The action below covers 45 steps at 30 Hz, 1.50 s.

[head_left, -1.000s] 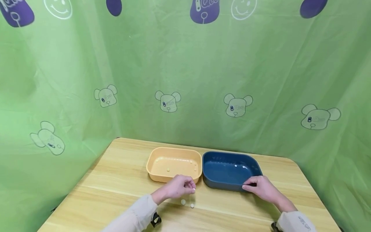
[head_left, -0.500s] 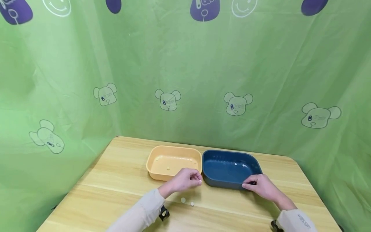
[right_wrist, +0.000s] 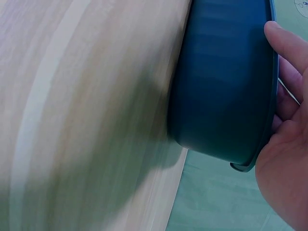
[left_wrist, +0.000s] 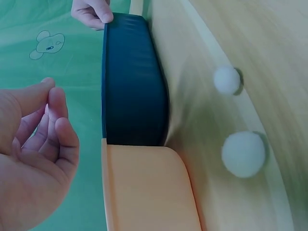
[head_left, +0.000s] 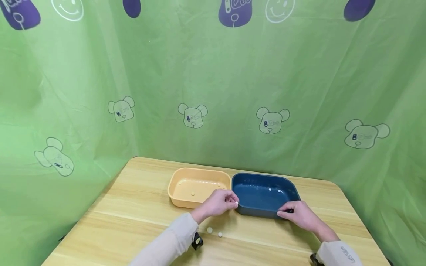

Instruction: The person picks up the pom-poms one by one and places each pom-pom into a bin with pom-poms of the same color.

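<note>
My left hand (head_left: pixel 217 202) pinches a small white ball (head_left: pixel 237 202) between thumb and fingertips, over the front corner where the two boxes meet. In the left wrist view the ball is hidden behind the fingertips. My right hand (head_left: pixel 299 215) grips the front right rim of the dark blue box (head_left: pixel 254 211), thumb outside and fingers within. Two white bits (head_left: pixel 270 189) lie on that box's floor. Left of it, touching, stands the orange box (head_left: pixel 184 203) with several small pale balls (head_left: pixel 192 193) inside. Two white balls (left_wrist: pixel 243 154), one larger, rest on the table in front.
The wooden table (head_left: pixel 126 218) reaches back to a green curtain (head_left: pixel 229 74) printed with bear heads, which also hangs at both sides. Both boxes stand near the table's back edge. A black wrist strap (head_left: pixel 197 242) shows below the left sleeve (head_left: pixel 169 240).
My left hand has moved right and away from me with the small ball, from in front of the orange box to the blue box's near left corner. My right hand keeps its grip.
</note>
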Motion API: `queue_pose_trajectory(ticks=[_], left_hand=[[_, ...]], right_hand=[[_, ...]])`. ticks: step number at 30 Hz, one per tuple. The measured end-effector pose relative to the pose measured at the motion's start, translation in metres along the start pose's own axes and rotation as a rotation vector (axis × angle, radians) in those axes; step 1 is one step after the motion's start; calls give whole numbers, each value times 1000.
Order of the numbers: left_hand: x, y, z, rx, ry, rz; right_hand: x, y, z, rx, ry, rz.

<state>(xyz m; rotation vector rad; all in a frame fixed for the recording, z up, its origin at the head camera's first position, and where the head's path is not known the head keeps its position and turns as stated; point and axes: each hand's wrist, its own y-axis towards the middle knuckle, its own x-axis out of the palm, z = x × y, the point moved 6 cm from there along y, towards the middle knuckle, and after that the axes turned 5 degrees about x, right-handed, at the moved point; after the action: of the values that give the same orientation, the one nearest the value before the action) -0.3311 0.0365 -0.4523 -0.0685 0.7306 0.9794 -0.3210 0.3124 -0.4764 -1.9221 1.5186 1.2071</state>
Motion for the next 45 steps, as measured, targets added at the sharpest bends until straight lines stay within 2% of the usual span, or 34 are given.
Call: queue_pose_trajectory(ticks=[11, 17, 26, 31, 45], left_hand=[[7, 14, -1, -34, -38, 2], [10, 22, -2, -52, -39, -4], [15, 31, 4, -4, -32, 7], [19, 34, 3, 13, -30, 10], [17, 41, 0, 13, -41, 65]], right_hand=[[2, 1, 2, -16, 3, -1], [2, 2, 7, 17, -17, -11], [2, 2, 6, 27, -21, -16], [1, 0, 2, 4, -5, -4], [1, -1, 1, 1, -8, 4]])
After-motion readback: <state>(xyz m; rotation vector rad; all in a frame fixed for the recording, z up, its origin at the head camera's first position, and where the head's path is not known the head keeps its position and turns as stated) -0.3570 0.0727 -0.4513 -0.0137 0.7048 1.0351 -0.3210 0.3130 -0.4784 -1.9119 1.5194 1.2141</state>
